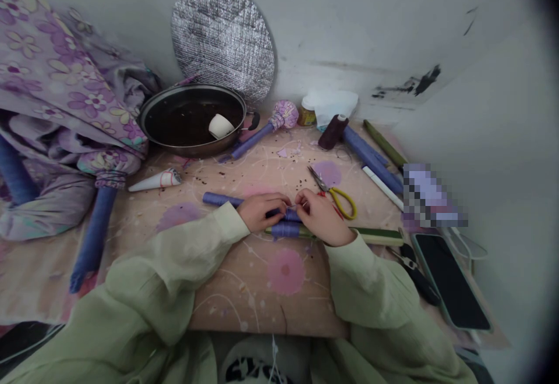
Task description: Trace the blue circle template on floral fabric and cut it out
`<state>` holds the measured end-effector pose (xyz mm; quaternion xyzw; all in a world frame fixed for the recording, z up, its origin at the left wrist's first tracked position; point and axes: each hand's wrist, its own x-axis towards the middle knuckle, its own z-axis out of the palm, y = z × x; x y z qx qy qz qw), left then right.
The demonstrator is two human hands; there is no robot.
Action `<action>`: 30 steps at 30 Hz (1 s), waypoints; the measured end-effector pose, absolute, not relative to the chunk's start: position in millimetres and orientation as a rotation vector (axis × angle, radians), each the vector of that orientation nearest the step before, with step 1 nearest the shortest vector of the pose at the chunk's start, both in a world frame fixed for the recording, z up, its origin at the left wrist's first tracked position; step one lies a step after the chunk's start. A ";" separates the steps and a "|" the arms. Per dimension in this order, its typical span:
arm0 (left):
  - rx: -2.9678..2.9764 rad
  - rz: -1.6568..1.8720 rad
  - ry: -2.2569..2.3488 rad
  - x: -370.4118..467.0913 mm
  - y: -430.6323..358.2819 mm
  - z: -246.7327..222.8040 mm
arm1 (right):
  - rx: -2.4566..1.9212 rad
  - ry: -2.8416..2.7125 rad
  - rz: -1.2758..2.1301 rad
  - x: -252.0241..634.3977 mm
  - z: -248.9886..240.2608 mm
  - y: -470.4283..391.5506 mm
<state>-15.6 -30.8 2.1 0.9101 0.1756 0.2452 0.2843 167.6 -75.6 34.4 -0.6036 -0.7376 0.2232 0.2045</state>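
Note:
A slim stick wrapped in purple fabric (222, 199) lies across the middle of the table. My left hand (264, 210) is closed over it, fingers curled down on the wrapped part. Close beside, my right hand (322, 216) is closed in a pinch just above the same stick. A thin pale strand, like thread, shows between the fingertips of both hands; its ends are hidden. Below my hands lies a green rod with a purple wrapped section (285, 230), partly under my right wrist. Yellow-handled scissors (345, 202) rest just behind my right hand.
A black pan (192, 150) holds a white cup (220, 126). A dark thread spool (333, 132), a jar (306, 115) and purple rolls (371, 157) stand behind. Right: black-handled pliers (419, 279) and a phone (452, 282). Floral cloth bundles (70, 75) crowd the left.

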 end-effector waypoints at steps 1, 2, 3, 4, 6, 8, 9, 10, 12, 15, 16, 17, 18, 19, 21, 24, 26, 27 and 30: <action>2.424 0.667 0.451 -15.6 -30.8 1.9 | -1.698 -2.040 0.610 168.8 32.6 -74.5; 2.415 0.671 0.433 -15.5 -30.5 1.7 | -1.708 -2.021 0.609 170.0 31.1 -73.5; 2.410 0.672 0.417 -15.4 -30.3 1.4 | -1.714 -2.003 0.620 171.0 29.9 -72.6; 2.409 0.669 0.409 -15.3 -29.9 1.1 | -1.716 -1.990 0.633 171.7 28.9 -72.0; 2.417 0.663 0.424 -15.2 -29.4 0.5 | -1.714 -1.981 0.637 172.4 27.8 -71.6; 2.429 0.656 0.456 -15.2 -29.3 -0.1 | -1.698 -1.991 0.630 171.8 27.6 -72.2; 2.435 0.652 0.469 -15.2 -29.3 -0.4 | -1.681 -2.003 0.636 171.2 27.8 -72.8; 2.440 0.645 0.478 -15.3 -29.3 -0.6 | -1.657 -2.018 0.653 170.3 28.3 -73.5; 2.453 0.627 0.499 -15.4 -29.4 -1.0 | -1.596 -2.046 0.696 168.1 30.0 -75.2; 2.474 0.568 0.566 -15.4 -29.2 -0.1 | -1.516 -2.075 0.729 164.3 34.4 -77.6; 2.477 0.538 0.590 -15.4 -29.0 0.6 | -1.502 -2.082 0.736 163.2 35.9 -78.2; 2.479 0.505 0.612 -15.4 -28.7 1.4 | -1.492 -2.090 0.745 162.2 37.3 -78.7; 2.481 0.474 0.631 -15.4 -28.4 2.2 | -1.484 -2.101 0.756 161.5 38.5 -79.0; 2.482 0.446 0.646 -15.5 -28.1 2.9 | -1.478 -2.110 0.764 160.9 39.4 -79.1; 2.485 0.405 0.671 -15.5 -27.6 4.0 | -1.467 -2.131 0.764 160.5 40.6 -78.9; 2.484 0.381 0.691 -15.1 -27.2 4.7 | -1.459 -2.161 0.738 161.4 41.5 -77.1; 2.477 0.372 0.698 -14.1 -27.1 4.8 | -1.463 -2.174 0.718 163.0 42.0 -75.3; 2.473 0.367 0.698 -13.5 -27.2 4.9 | -1.471 -2.179 0.709 163.9 42.2 -74.4; 2.473 0.367 0.690 -11.6 -27.8 5.3 | -1.502 -2.192 0.692 167.2 42.8 -72.2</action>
